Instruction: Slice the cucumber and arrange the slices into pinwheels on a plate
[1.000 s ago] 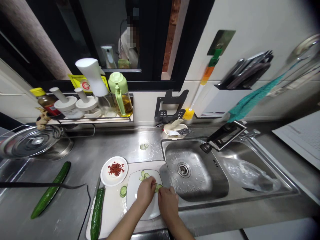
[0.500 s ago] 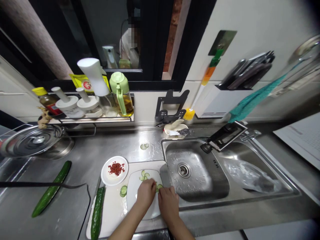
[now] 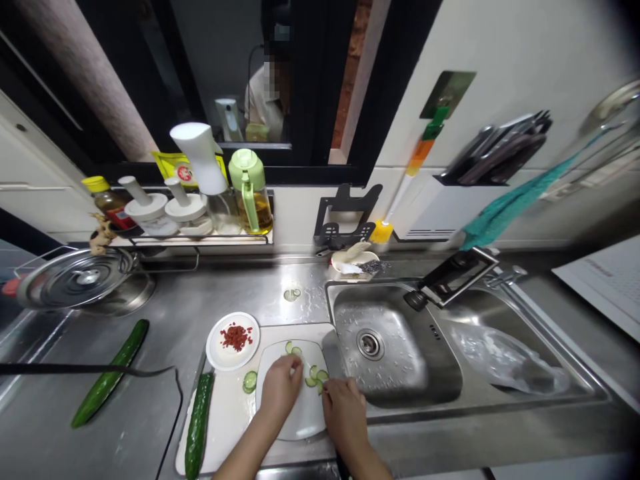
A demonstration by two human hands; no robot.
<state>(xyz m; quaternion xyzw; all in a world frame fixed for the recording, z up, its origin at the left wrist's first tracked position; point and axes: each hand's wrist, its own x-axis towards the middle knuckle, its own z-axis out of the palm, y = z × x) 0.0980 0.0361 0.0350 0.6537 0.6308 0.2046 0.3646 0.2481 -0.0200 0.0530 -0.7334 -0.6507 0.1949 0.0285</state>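
Note:
A white square plate (image 3: pixel 300 417) lies on a white cutting board (image 3: pixel 225 420) at the counter's front edge. Several thin cucumber slices (image 3: pixel 316 377) lie on the plate's far part, and two more slices (image 3: pixel 249 382) sit on the board beside it. My left hand (image 3: pixel 280 393) rests over the plate with fingers curled, fingertips near a slice at the plate's far edge. My right hand (image 3: pixel 344 415) is at the plate's right edge, fingers pinched close to the slices. A whole cucumber (image 3: pixel 199 427) lies along the board's left side.
A small round plate of red bits (image 3: pixel 233 340) sits behind the board. A second cucumber (image 3: pixel 110 381) lies at left near a pot lid (image 3: pixel 75 280). The steel sink (image 3: pixel 395 347) with its tap (image 3: pixel 450 277) is at right; bottles (image 3: pixel 250 193) stand on a rear shelf.
Both hands have drawn slightly back toward me, uncovering more cucumber slices on the plate. The view has shifted a little to the left.

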